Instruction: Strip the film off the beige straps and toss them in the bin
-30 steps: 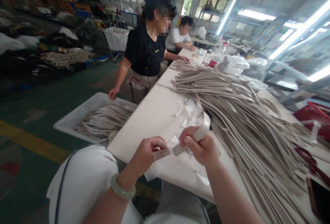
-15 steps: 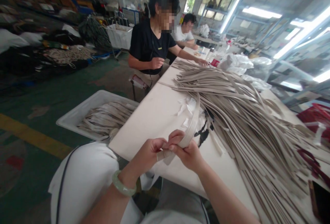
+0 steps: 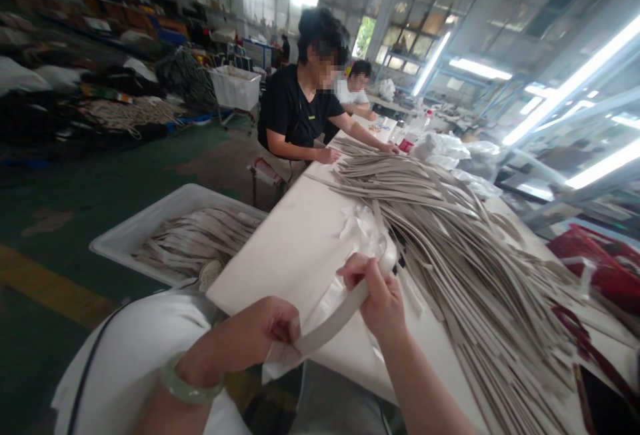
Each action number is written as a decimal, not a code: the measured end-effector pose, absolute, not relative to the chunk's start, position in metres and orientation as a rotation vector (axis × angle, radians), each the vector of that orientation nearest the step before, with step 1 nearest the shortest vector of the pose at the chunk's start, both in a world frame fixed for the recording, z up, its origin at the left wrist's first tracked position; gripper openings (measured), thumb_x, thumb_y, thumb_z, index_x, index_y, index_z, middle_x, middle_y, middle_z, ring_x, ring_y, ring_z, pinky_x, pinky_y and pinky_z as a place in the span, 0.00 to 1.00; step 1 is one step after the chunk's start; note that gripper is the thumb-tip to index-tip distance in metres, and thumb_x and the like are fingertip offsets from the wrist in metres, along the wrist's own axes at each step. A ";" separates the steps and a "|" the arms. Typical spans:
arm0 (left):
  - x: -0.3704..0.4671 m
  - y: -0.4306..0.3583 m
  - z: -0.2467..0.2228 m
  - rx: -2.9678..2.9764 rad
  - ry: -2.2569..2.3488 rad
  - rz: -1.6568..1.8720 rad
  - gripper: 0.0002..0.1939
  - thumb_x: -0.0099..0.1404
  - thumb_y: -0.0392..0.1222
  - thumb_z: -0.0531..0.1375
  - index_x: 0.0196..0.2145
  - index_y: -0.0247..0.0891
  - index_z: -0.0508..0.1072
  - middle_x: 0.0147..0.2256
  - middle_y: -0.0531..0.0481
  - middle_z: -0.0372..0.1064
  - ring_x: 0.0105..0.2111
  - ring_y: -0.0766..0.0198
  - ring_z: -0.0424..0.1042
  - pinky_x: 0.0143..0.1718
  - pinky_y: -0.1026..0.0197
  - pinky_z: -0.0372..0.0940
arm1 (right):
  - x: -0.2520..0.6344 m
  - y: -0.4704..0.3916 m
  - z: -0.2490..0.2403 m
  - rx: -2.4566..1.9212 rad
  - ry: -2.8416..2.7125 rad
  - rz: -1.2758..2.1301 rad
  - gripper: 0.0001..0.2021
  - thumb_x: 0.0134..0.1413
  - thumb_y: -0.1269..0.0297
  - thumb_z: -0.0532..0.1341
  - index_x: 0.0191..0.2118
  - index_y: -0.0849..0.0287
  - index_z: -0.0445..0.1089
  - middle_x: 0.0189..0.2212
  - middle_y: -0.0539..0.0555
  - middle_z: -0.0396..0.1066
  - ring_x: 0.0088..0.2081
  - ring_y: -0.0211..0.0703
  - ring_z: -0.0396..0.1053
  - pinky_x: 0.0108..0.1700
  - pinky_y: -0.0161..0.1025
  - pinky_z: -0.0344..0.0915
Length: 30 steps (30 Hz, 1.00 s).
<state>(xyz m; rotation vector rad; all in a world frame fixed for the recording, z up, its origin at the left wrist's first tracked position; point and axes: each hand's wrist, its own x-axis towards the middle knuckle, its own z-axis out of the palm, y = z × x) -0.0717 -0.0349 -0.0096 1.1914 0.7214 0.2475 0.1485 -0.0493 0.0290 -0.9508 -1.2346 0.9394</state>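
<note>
A pale beige flat strap [image 3: 330,328] stretches between my hands over the near edge of the table. My left hand [image 3: 275,328], closed, pinches its lower end, where a whitish thin flap [image 3: 280,363] hangs below the fingers. Higher up and to the right, my right hand [image 3: 377,295] grips the same strap between thumb and fingers. Beyond the right hand the strap curls back toward crumpled white scraps [image 3: 363,228]. A large heap of long beige straps [image 3: 465,255] spreads over the table to the right.
The white tabletop [image 3: 270,268] reaches away from me. On the floor at left, a white tub [image 3: 145,205] holds more straps. A co-worker in black [image 3: 300,111] sits at the table's far left side, another person behind. A red bag [image 3: 600,261] lies at right.
My hands, close together before, have moved apart: the left down and left, the right slightly up and right, with the strap now stretched between them. The co-worker's near hand has lowered to the table.
</note>
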 end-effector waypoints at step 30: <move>-0.074 -0.051 -0.005 1.379 0.571 0.240 0.14 0.50 0.45 0.70 0.29 0.31 0.78 0.24 0.53 0.69 0.24 0.69 0.63 0.25 0.68 0.55 | 0.136 -0.123 0.042 -1.066 -1.689 0.586 0.12 0.62 0.59 0.58 0.44 0.51 0.78 0.28 0.53 0.72 0.26 0.38 0.66 0.27 0.35 0.63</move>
